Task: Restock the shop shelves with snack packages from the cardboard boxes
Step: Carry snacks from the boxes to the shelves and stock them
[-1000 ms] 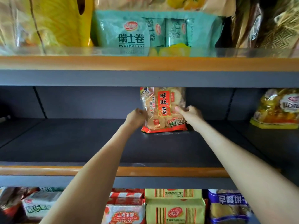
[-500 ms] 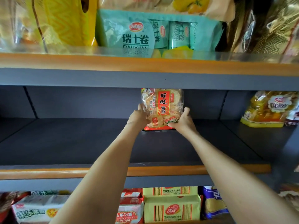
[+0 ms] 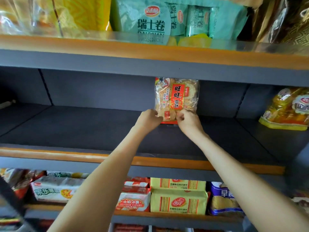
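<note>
The left hand [image 3: 148, 118] curls its fingers round the lower left corner of the rice cracker packet [image 3: 176, 97], and the right hand [image 3: 189, 121] pinches the packet's bottom edge just beside it. The packet stands upright at the back of the dark middle shelf [image 3: 83, 129], against the rear wall. Well to the right on the same shelf lies a yellow snack bag [image 3: 287, 109]. Above sits a green Swiss roll pack [image 3: 150, 19]; below, yellow biscuit packs [image 3: 178, 201].
</note>
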Demonstrator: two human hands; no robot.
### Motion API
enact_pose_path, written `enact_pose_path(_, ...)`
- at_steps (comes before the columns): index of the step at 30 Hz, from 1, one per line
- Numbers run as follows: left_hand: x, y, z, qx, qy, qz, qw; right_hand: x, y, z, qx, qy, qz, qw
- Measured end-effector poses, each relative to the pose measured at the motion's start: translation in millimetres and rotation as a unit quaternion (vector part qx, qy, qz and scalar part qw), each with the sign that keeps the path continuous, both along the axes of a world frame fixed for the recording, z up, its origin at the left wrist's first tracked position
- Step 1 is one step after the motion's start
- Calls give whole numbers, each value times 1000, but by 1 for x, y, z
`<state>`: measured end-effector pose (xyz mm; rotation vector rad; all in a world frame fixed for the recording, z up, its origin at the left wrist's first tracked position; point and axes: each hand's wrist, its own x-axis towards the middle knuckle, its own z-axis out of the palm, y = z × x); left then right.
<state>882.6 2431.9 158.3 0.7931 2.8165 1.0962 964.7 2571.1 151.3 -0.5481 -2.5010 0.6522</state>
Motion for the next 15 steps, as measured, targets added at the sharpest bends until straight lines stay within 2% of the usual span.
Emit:
enact_pose_path(4,32,-22,0,53,37,41,997,4,-34,7,-128,56,89,986)
enact_pose_path(7,67,-45,1,120,60,139,981,11,-58,6,-210,77,149,963)
enact_pose_path(11,123,-79,-9,220,43,221,949,44,-93,9,-290,129,262,911)
enact_pose_path(13,156,-101,-25,257,20,259,931,66,-113,2,-294,133,337,885)
enact_pose_path(15,191,-128,-52,252,-16,319,913,86,-136,-17,-280,100,402,866)
